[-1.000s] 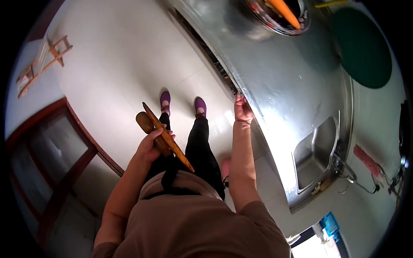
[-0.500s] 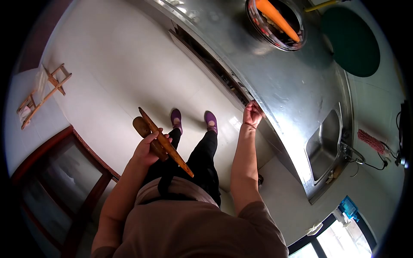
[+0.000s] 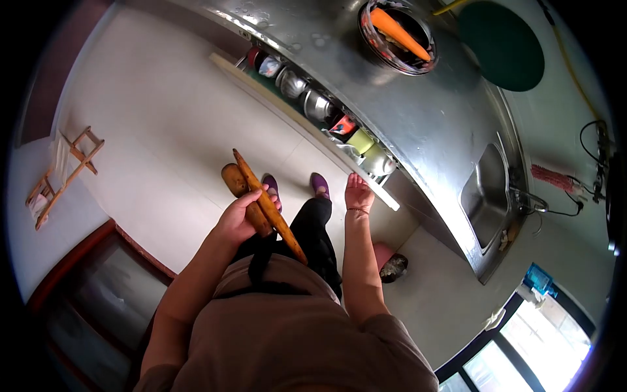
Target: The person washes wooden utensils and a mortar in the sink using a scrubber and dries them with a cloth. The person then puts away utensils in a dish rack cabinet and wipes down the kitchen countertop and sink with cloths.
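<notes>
The left hand grasps a tapered wooden rolling pin and a thicker wooden rod before the waist, while the right hand, its grip unclear, touches the open drawer below the steel surface.

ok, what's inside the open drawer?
Inside the drawer: shiny metal pieces, probably bowls, a green container, a pale round item, and a red item. Its back is covered by the counter; anything beneath the top pieces is hidden.
</notes>
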`<state>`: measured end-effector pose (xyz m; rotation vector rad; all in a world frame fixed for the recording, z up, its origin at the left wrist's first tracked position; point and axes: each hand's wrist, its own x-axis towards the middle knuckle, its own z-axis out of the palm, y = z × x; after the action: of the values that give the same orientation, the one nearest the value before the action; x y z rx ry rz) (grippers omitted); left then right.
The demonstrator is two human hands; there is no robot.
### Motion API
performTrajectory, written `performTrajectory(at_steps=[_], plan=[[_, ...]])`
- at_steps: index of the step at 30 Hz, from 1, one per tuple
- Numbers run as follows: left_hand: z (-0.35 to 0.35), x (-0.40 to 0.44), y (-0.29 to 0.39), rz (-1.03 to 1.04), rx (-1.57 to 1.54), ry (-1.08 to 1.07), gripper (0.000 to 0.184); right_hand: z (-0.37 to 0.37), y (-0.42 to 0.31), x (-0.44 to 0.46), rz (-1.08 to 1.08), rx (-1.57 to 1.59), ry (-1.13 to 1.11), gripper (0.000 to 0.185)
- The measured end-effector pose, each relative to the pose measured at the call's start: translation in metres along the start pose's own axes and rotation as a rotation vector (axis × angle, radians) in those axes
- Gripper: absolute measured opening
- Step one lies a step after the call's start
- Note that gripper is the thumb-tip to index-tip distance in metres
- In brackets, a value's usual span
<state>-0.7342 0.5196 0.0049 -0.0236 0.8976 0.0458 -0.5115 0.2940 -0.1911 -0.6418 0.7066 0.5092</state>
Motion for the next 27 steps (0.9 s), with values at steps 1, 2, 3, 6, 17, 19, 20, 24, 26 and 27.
performTrajectory(at_steps=[1, 2, 3, 6, 17, 19, 20, 24, 26, 27], plan=[[0.000, 0.004, -0.002, 0.008, 0.009, -0.007, 0.019, 0.000, 0.001, -0.010, 0.031, 0.039, 0.040, 0.031], [-0.002, 0.009, -0.003, 0.018, 0.014, -0.016, 0.018, 0.000, 0.003, -0.018, 0.063, 0.075, 0.076, 0.031], [-0.010, 0.017, -0.005, 0.004, 0.030, -0.013, 0.031, 0.003, 0.005, -0.031, 0.095, 0.120, 0.106, 0.032], [0.002, 0.025, -0.011, -0.061, 0.041, -0.021, 0.030, 0.001, 0.011, -0.056, 0.127, 0.094, 0.126, 0.023], [0.015, 0.083, -0.055, -0.068, 0.139, -0.023, 0.031, 0.048, -0.023, -0.150, 0.704, -0.674, -0.470, 0.045], [0.035, 0.085, -0.058, -0.104, 0.150, 0.062, 0.027, 0.071, -0.027, -0.164, 0.647, -0.860, -0.455, 0.045], [0.042, 0.086, -0.061, -0.109, 0.151, 0.063, 0.027, 0.073, -0.028, -0.165, 0.647, -0.858, -0.451, 0.045], [0.045, 0.102, -0.073, -0.103, 0.198, 0.008, 0.027, 0.071, -0.035, -0.160, 0.397, -1.380, -0.460, 0.030], [0.034, 0.117, -0.081, -0.172, 0.288, 0.044, 0.027, 0.065, -0.050, -0.157, 0.341, -1.441, -0.339, 0.027], [0.047, 0.110, -0.080, -0.142, 0.369, 0.131, 0.028, 0.054, -0.054, -0.150, 0.300, -1.453, -0.259, 0.027]])
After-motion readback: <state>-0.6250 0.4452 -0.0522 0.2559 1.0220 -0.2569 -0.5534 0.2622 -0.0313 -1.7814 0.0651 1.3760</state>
